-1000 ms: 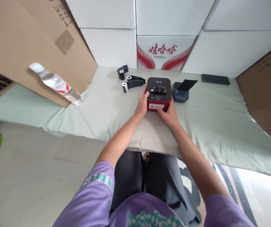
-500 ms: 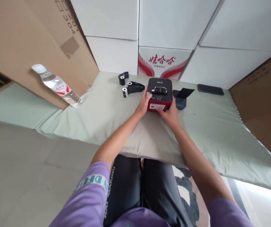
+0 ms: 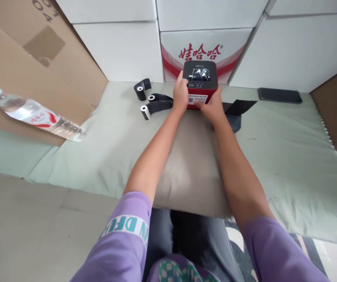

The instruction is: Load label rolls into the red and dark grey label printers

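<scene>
We see soft, even daylight, brightest on the white boxes [image 3: 121, 51] at the back. Below those boxes only faint shadows lie on the pale cloth [image 3: 288, 149]. Left of them the water bottle [image 3: 30, 113] stretches and blurs with wide-angle distortion.

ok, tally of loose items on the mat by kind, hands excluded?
Red-and-black printer, held by left hand and right hand: 1
Grey printer: 1
Black rolls: 3
Water bottle: 1
Phone: 1
Total: 7
</scene>
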Demonstrator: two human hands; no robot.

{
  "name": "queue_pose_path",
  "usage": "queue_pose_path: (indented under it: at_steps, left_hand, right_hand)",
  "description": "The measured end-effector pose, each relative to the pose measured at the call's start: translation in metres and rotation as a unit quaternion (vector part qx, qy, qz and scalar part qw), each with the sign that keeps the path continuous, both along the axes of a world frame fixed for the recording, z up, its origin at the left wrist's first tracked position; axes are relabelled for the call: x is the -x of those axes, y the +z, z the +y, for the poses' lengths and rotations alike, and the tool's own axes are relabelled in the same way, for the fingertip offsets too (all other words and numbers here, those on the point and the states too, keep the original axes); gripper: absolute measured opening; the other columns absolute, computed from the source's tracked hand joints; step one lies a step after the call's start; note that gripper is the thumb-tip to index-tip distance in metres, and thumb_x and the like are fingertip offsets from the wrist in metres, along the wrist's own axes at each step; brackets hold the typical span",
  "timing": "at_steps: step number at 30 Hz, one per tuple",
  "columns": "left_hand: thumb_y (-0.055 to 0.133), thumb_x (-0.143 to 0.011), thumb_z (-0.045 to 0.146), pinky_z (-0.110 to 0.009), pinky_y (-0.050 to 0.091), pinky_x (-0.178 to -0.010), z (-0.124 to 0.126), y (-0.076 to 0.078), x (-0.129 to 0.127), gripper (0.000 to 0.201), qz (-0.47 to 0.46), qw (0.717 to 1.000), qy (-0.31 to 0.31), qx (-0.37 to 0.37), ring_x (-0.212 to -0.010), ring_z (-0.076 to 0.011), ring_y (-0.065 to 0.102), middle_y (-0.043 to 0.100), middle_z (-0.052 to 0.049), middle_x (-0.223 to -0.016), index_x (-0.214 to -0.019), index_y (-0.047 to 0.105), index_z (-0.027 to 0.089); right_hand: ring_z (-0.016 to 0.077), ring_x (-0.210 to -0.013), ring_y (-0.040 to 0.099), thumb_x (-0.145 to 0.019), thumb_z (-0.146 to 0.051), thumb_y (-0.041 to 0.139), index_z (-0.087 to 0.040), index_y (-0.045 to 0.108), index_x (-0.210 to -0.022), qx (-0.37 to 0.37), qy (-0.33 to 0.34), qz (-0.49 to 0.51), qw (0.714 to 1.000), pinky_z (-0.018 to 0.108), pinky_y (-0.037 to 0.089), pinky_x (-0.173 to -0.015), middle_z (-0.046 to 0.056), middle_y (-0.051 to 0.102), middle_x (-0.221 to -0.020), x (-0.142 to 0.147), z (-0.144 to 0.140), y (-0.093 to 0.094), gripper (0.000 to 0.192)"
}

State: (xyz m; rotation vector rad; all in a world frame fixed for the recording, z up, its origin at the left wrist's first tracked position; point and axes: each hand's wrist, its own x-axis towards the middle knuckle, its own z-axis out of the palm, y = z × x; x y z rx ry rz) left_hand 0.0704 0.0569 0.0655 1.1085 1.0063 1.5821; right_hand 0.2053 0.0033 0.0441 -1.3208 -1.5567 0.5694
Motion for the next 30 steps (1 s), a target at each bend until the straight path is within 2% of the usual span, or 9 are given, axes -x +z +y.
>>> queue_pose_path:
  at_steps: [5, 11, 16, 18, 20, 21, 24, 26, 30]
  left_hand:
    - [0.041, -0.108, 0.015, -0.021, 0.025, -0.136, -0.008, -0.013, -0.003, 0.058, 0.033, 0.999, 0.001, 0.018, -0.168, -0.0118, 0.038, 0.051, 0.0, -0.175, -0.165, 0.052, 0.02]
    - [0.041, -0.11, 0.019, -0.029, 0.018, -0.141, -0.015, -0.017, -0.003, 0.061, 0.001, 0.999, -0.004, 0.033, -0.172, -0.0132, 0.029, 0.044, -0.003, -0.179, -0.171, 0.04, 0.021]
    - [0.054, -0.107, 0.029, -0.029, 0.007, -0.143, -0.098, -0.028, 0.001, 0.058, 0.098, 0.991, 0.024, -0.084, -0.177, -0.0145, 0.01, 0.022, -0.004, -0.189, -0.165, 0.047, 0.024]
    - [0.061, -0.105, 0.039, -0.037, 0.009, -0.145, -0.142, -0.037, 0.007, 0.055, 0.146, 0.981, -0.023, -0.127, -0.177, -0.0196, 0.013, 0.029, -0.002, -0.186, -0.159, 0.054, 0.031]
    - [0.066, -0.102, 0.042, -0.043, 0.012, -0.145, -0.174, -0.043, 0.016, 0.054, 0.171, 0.977, -0.07, -0.111, -0.176, -0.0246, 0.02, 0.037, -0.004, -0.183, -0.154, 0.058, 0.032]
    - [0.067, -0.1, 0.042, -0.046, 0.015, -0.145, -0.183, -0.044, 0.02, 0.053, 0.172, 0.977, -0.079, -0.1, -0.174, -0.027, 0.026, 0.041, -0.006, -0.18, -0.152, 0.06, 0.032]
    - [0.064, -0.099, 0.035, -0.05, 0.021, -0.143, -0.183, -0.044, 0.033, 0.049, 0.169, 0.977, -0.086, -0.094, -0.168, -0.0293, 0.037, 0.051, -0.008, -0.173, -0.148, 0.061, 0.032]
    - [0.06, -0.098, 0.029, -0.052, 0.026, -0.141, -0.172, -0.044, 0.04, 0.047, 0.194, 0.973, -0.077, -0.094, -0.163, -0.0292, 0.044, 0.057, -0.009, -0.167, -0.145, 0.06, 0.031]
    - [0.053, -0.096, 0.018, -0.051, 0.047, -0.127, -0.156, -0.05, 0.044, 0.04, 0.274, 0.959, -0.017, -0.076, -0.143, -0.0287, 0.064, 0.07, -0.015, -0.146, -0.135, 0.061, 0.024]
  right_hand:
    - [0.0374, -0.155, 0.055, -0.08, -0.043, 0.079, -0.019, 0.028, -0.161, 0.009, -0.031, 0.008, 0.999, 0.061, 0.042, -0.133, 0.024, 0.053, -0.163, 0.001, 0.007, -0.026, 0.099]
    - [0.0395, -0.147, 0.061, -0.072, -0.026, 0.079, -0.015, 0.031, -0.159, 0.046, -0.055, 0.003, 0.997, 0.061, 0.045, -0.132, 0.026, 0.057, -0.159, 0.005, 0.006, -0.026, 0.1]
    - [0.0436, -0.146, 0.059, -0.082, -0.031, 0.074, -0.02, 0.048, -0.148, 0.028, -0.092, -0.024, 0.995, 0.069, 0.045, -0.127, 0.023, 0.065, -0.146, 0.015, -0.038, 0.015, 0.072]
    - [0.041, -0.132, 0.067, -0.088, -0.034, 0.069, -0.022, 0.058, -0.138, 0.014, -0.084, -0.049, 0.995, 0.066, 0.052, -0.122, 0.02, 0.071, -0.134, 0.012, -0.073, 0.032, 0.052]
    - [0.0374, -0.113, 0.074, -0.098, -0.04, 0.056, -0.024, 0.067, -0.116, 0.007, -0.095, -0.07, 0.993, 0.065, 0.057, -0.113, 0.015, 0.075, -0.108, 0.002, -0.107, 0.042, 0.026]
    - [0.037, -0.11, 0.073, -0.101, -0.043, 0.05, -0.025, 0.067, -0.108, -0.002, -0.117, -0.083, 0.99, 0.065, 0.057, -0.112, 0.013, 0.073, -0.102, -0.005, -0.12, 0.042, 0.026]
    - [0.0401, -0.124, 0.067, -0.098, -0.05, 0.056, -0.024, 0.063, -0.118, -0.06, -0.242, -0.111, 0.962, 0.07, 0.051, -0.115, 0.016, 0.069, -0.119, -0.027, -0.132, 0.028, 0.034]
    - [0.0465, -0.139, 0.057, -0.086, -0.054, 0.072, -0.018, 0.056, -0.137, -0.036, -0.306, -0.141, 0.941, 0.076, 0.043, -0.12, 0.024, 0.06, -0.14, -0.036, -0.122, 0.011, 0.064]
    - [0.0486, -0.153, 0.045, -0.079, -0.05, 0.078, -0.007, 0.022, -0.168, 0.064, -0.3, -0.163, 0.938, 0.073, 0.036, -0.127, 0.032, 0.048, -0.156, -0.038, -0.1, -0.015, 0.113]
